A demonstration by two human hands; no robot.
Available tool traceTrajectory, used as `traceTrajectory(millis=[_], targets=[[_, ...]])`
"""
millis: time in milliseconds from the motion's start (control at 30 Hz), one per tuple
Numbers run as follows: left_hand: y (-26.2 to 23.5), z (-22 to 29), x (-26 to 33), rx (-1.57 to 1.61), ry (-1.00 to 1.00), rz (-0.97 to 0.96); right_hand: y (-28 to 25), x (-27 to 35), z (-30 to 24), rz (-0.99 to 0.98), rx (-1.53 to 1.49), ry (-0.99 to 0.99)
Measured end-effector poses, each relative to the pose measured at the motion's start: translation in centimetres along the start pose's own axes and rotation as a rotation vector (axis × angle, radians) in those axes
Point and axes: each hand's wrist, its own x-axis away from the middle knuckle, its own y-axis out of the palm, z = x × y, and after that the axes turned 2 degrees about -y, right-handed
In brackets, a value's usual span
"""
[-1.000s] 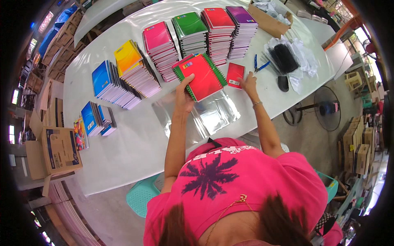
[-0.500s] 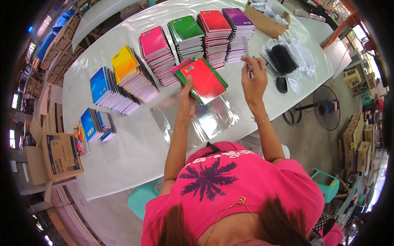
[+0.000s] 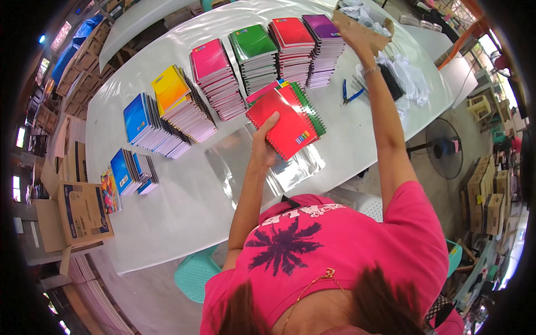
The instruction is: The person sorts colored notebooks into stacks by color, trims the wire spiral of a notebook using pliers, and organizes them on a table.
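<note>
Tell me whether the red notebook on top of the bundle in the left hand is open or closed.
Closed. The red notebook shows its whole front cover, the spiral running along one edge, no pages spread. The left hand grips its lower corner.

A small stack of spiral notebooks, red on top, is gripped by the left hand above the white surface. The right hand is stretched toward a cardboard box beside the purple notebook pile.

Notebook stacks line the table; boxes stand left.
</note>
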Motion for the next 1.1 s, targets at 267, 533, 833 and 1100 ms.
traceTrajectory(millis=[267, 533, 833, 1100], targets=[[-1.8, 0.9, 1.0, -0.098, 0.098, 0.120, 1.9, -2.0, 0.4, -0.426, -0.366, 0.130], [-1.7, 0.7, 1.5, -0.155, 0.144, 0.148, -5.6, 1.3, -7.1, -0.010, -0.852, 0.175], [-2.8, 1.3, 5.4, -0.006, 0.284, 0.133, -7.3, 20.1, -19.4, -0.479, -0.813, 0.002], [-8.6, 3.0, 14.6, 0.135, 0.085, 0.373, -3.8, 27.8, -22.6, -0.573, -0.788, -0.536]])
